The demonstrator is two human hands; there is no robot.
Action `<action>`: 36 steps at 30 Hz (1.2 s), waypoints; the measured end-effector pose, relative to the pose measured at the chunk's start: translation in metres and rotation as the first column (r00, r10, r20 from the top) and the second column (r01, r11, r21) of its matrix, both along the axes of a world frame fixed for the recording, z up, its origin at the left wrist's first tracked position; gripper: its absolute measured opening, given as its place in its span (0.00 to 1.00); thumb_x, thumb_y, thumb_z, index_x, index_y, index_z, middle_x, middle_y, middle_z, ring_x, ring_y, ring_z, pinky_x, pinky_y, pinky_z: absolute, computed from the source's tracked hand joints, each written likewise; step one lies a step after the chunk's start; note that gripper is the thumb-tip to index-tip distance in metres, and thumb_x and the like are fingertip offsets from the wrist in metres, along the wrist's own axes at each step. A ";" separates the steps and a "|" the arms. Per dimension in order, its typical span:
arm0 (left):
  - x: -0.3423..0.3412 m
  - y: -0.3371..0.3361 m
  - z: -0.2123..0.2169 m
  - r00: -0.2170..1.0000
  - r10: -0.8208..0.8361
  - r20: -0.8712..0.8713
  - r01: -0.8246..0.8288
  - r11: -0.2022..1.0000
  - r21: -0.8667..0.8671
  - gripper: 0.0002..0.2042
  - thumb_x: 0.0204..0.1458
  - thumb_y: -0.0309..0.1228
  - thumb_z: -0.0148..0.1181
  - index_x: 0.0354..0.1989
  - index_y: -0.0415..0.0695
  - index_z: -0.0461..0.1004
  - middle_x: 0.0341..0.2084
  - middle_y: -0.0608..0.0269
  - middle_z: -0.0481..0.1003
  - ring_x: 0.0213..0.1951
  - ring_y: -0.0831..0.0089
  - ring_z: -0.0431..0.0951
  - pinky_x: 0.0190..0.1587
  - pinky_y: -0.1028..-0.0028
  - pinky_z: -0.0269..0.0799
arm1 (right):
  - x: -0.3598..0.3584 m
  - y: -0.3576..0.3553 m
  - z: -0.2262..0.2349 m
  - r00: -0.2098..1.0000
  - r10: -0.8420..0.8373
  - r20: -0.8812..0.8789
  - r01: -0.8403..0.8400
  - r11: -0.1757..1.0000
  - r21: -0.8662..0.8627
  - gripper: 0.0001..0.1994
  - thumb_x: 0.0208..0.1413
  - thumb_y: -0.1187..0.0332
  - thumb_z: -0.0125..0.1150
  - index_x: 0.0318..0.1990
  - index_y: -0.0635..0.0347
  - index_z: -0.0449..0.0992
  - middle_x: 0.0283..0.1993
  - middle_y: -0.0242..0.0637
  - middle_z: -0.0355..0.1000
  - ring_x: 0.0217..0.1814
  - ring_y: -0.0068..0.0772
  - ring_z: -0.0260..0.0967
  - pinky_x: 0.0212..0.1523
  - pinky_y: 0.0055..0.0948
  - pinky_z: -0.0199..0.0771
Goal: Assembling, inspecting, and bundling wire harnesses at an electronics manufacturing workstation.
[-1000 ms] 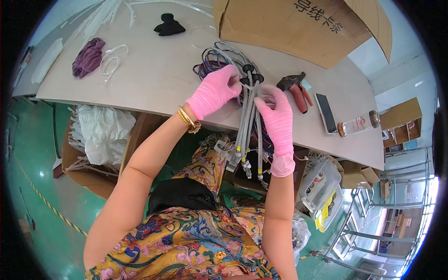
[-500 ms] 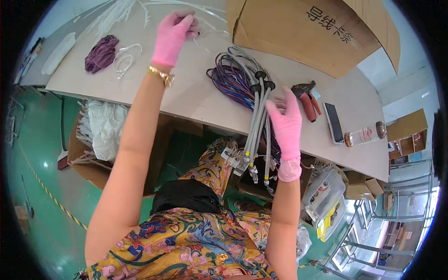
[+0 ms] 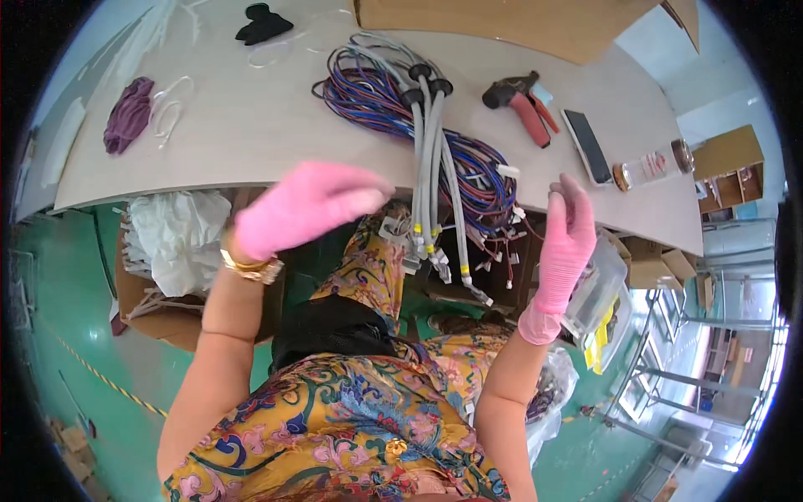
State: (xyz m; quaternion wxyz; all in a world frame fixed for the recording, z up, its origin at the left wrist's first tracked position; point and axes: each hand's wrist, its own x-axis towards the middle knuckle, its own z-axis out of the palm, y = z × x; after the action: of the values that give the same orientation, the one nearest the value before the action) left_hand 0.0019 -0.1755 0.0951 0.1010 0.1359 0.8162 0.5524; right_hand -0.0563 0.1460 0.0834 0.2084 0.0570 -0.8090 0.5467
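Observation:
My left hand (image 3: 314,205), in a pink glove, hovers over the table's front edge, left of the cable bundle. Its fingers are stretched out, and I see nothing in them. My right hand (image 3: 567,247), also pink-gloved, is raised right of the bundle with fingers apart and empty. Between them lies a wire harness: grey cables (image 3: 431,159) with black grommets and blue, purple and red wires (image 3: 376,100) in coils. Its connector ends (image 3: 439,266) hang over the edge. A small black, soft-looking item (image 3: 263,25) lies at the far left.
A red-handled hand tool (image 3: 527,113), a phone (image 3: 587,146) and a clear jar (image 3: 652,167) lie on the right. A cardboard box (image 3: 502,25) stands behind. A purple cloth (image 3: 128,115) and white ties (image 3: 171,109) lie left; a box of white plastic (image 3: 176,243) stands below.
My left hand has come back from the far table to the front edge; the black item now shows there. My right hand has moved away from the cables to the right. The view has shifted.

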 end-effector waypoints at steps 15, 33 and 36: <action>-0.026 0.094 -0.030 0.989 0.071 0.131 -0.120 0.901 0.417 0.21 0.54 0.39 0.62 0.50 0.36 0.71 0.38 0.64 0.76 0.38 0.78 0.73 0.44 0.75 0.72 | 0.012 -0.034 -0.002 0.975 0.176 0.135 -0.201 0.959 0.201 0.32 0.43 0.72 0.67 0.59 0.67 0.64 0.50 0.47 0.73 0.48 0.31 0.74 0.51 0.29 0.73; -0.157 0.068 -0.012 0.902 0.022 -0.432 -0.164 0.942 -0.294 0.27 0.55 0.53 0.54 0.47 0.38 0.73 0.33 0.51 0.77 0.37 0.55 0.77 0.44 0.64 0.72 | -0.071 0.046 -0.006 0.995 -0.083 -0.050 0.087 0.993 0.080 0.21 0.57 0.70 0.58 0.57 0.71 0.68 0.53 0.45 0.72 0.55 0.33 0.69 0.56 0.30 0.67; -0.144 0.076 -0.009 0.892 -0.033 -0.450 -0.119 0.945 -0.306 0.21 0.54 0.45 0.55 0.50 0.43 0.73 0.37 0.50 0.78 0.41 0.55 0.78 0.46 0.63 0.71 | -0.007 0.027 -0.012 0.963 -0.229 -0.139 0.213 0.969 -0.123 0.17 0.58 0.72 0.55 0.54 0.70 0.71 0.52 0.44 0.72 0.54 0.33 0.69 0.56 0.29 0.66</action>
State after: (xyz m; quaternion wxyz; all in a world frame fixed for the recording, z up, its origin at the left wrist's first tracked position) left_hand -0.1425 -0.0995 0.0863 -0.0815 0.2228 0.8999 0.3658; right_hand -0.0631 0.1725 0.0714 0.3320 -0.0034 -0.7614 0.5568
